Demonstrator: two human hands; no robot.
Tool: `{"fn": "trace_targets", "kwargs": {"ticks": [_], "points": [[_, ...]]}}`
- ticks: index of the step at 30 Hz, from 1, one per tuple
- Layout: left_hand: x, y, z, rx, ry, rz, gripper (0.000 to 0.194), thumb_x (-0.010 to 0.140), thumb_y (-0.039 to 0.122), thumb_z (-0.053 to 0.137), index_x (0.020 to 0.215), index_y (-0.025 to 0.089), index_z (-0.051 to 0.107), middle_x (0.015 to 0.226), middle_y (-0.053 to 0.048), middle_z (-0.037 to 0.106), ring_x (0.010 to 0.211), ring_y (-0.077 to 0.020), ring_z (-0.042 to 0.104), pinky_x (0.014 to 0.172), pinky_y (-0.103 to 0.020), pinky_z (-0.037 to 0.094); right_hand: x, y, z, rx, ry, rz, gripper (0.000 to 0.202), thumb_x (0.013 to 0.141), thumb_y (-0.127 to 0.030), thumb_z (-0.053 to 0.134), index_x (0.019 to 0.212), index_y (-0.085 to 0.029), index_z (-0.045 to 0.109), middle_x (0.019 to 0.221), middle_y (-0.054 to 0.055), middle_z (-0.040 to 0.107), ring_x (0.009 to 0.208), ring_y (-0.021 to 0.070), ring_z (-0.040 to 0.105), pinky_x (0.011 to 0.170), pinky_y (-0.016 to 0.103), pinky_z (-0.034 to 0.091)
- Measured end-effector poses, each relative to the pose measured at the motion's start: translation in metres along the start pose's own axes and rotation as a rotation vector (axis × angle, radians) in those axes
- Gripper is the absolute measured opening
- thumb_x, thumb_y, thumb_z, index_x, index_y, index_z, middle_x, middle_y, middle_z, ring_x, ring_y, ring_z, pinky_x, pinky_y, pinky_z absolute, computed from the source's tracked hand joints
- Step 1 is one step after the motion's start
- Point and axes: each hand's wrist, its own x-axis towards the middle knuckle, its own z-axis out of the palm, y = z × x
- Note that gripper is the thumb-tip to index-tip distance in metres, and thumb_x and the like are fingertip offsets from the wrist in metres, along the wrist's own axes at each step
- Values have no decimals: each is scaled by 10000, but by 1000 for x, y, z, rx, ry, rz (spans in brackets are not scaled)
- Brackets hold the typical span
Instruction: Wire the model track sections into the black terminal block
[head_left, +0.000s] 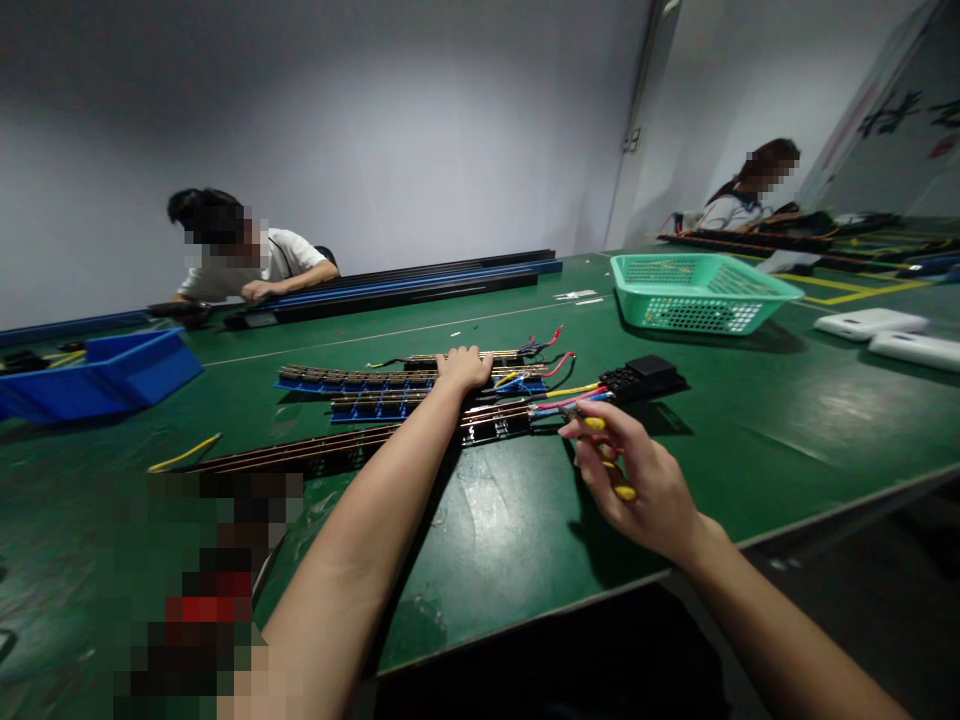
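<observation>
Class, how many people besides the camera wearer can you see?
2: one person at the left, behind the long rails; another person at the upper right, beyond the green basket. No others show.

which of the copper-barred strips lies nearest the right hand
The long black strip at the front, its wired end by the right hand; the other strips look shorter and lie farther back.

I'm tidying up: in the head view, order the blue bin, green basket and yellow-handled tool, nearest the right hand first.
1. Yellow-handled tool, held in the right hand.
2. Green basket, beyond the hand, right of centre.
3. Blue bin, far left.
</observation>
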Motion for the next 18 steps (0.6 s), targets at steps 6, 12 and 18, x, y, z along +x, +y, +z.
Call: {"fn": "trace_targets", "kwargs": {"ticks": [6,12,18], "points": [[2,-1,2,4,8,2,591,984,518,218,1282,163,586,1382,-164,567,1273,-333,502,1032,-548,356,-4,8,5,-109,-80,20,588,945,-141,502,1479,-214,268,1122,125,681,750,137,693,658,237,574],[-2,1,-1,6,0,-2,582,991,508,216,1288,167,583,1384,-161,567,1276,-328,498,1039,-548,346,-2,7,7,-182,-478,-115,454,956,-109,429,1395,-220,464,984,75,716,832,161,685,727,262,529],[-3,1,-2,1,1,-3,585,990,510,219,1296,164,579,1386,-163,564,1282,-328,494,1043,-547,344,-1,4,10,-231,-635,-68,470,949,-78,373,1368,-230,523,841,48,662,722,166,618,646,254,451]]}}
